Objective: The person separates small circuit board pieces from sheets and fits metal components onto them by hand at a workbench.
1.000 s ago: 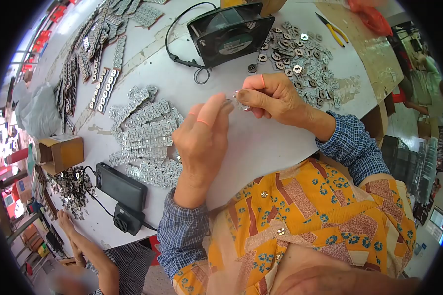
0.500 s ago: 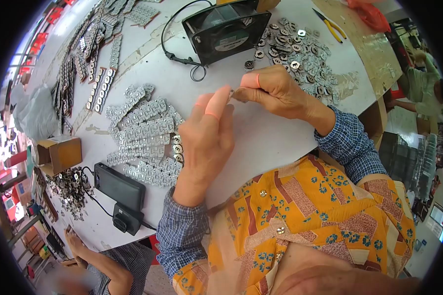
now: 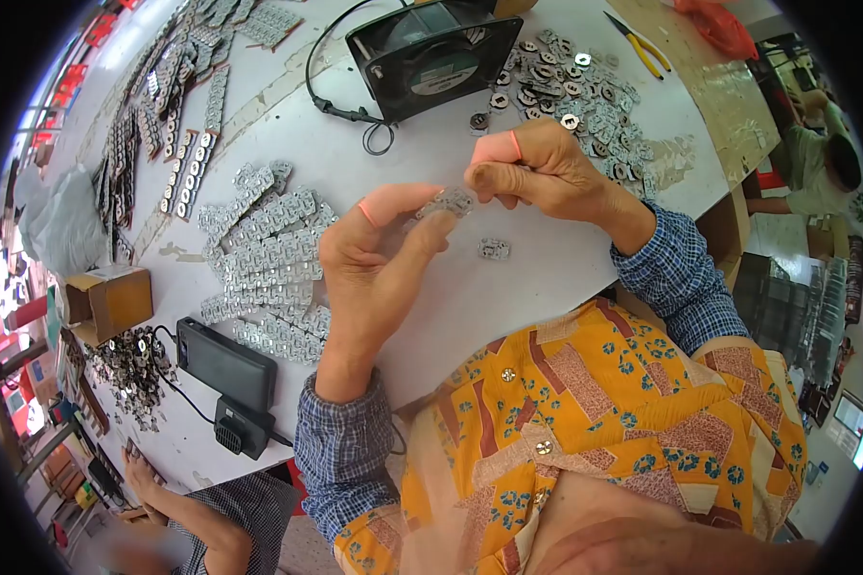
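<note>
Metal strip (image 3: 451, 200) is pointing lengthwise from the pinching left hand (image 3: 366, 266) toward the right hand (image 3: 551, 177), tightly curled, any hold hidden.

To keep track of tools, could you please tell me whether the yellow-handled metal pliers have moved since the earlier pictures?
No; judged against the black square-framed fan, the yellow-handled metal pliers lie in the same place, without visible shift.

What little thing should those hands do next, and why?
Probably bring the right hand's pinched fingertips to the near end of the held metal piece. The left hand already grips that piece between thumb and fingers, and the right fingertips are close beside it. I can't see whether they hold anything.
</note>
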Demonstrator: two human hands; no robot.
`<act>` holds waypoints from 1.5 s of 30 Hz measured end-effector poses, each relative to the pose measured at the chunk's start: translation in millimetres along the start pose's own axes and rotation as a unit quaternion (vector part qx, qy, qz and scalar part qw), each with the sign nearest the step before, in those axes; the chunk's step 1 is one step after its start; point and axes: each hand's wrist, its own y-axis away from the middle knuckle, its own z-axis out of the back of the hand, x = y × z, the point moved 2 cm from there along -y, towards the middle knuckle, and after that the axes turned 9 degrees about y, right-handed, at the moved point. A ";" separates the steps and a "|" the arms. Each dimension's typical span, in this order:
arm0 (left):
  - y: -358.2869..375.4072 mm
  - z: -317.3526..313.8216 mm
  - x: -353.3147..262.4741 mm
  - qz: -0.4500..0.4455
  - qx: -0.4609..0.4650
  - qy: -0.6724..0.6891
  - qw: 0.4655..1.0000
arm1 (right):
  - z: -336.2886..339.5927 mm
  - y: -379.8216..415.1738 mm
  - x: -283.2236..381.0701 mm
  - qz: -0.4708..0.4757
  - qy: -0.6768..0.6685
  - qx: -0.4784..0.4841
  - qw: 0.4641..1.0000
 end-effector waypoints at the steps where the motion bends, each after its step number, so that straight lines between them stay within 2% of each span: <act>1: -0.1 0.3 -0.5 0.001 -0.007 0.007 1.000 | 0.0 -0.2 0.3 0.007 0.003 -0.013 1.000; 4: 1.0 1.7 -3.0 0.012 0.026 -0.031 0.999 | -4.3 -0.3 0.2 0.025 0.001 0.023 0.999; 10: 0.9 0.6 -7.7 0.052 0.001 -0.014 0.999 | -3.6 -0.3 -0.4 0.003 -0.015 -0.008 1.000; 13: 0.7 0.9 -1.0 0.020 0.038 -0.071 0.997 | -8.9 0.8 -0.9 0.038 -0.008 0.024 0.999; 19: -1.1 2.8 0.5 0.094 -0.023 -0.024 0.995 | -9.6 -0.4 -1.2 0.064 0.035 0.013 0.997; 20: -0.8 3.0 0.3 0.115 -0.008 0.039 0.993 | -9.3 1.1 0.6 -0.013 -0.059 0.043 0.997; 22: 1.9 2.3 0.5 0.155 0.024 0.163 0.974 | -8.9 7.3 7.5 -0.165 -0.245 0.100 0.950; 25: -0.1 0.3 2.1 0.156 0.018 0.248 0.956 | -22.3 5.7 -10.3 -0.203 -0.484 0.135 0.840; 28: -0.1 -0.1 6.2 0.077 -0.030 0.123 0.989 | -18.3 1.6 -9.2 -0.195 -0.377 0.056 0.904; 31: 2.2 -5.6 6.1 -0.010 -0.053 0.035 0.998 | -16.6 -0.3 0.4 -0.187 -0.233 -0.017 0.954; 34: 3.0 -5.3 10.8 -0.132 -0.045 -0.146 0.979 | -16.1 1.5 0.9 -0.115 -0.166 -0.033 0.979; 37: 1.1 -8.0 8.0 -0.212 -0.037 -0.222 0.951 | -14.2 3.2 -0.3 -0.087 -0.102 -0.012 0.991; 40: 0.9 -9.6 7.5 -0.231 -0.048 -0.249 0.939 | -14.1 2.6 -0.1 -0.097 -0.096 -0.008 0.991; 45: -0.6 -10.6 7.6 -0.210 -0.076 -0.220 0.950 | -14.8 1.7 2.4 -0.111 -0.141 -0.038 0.983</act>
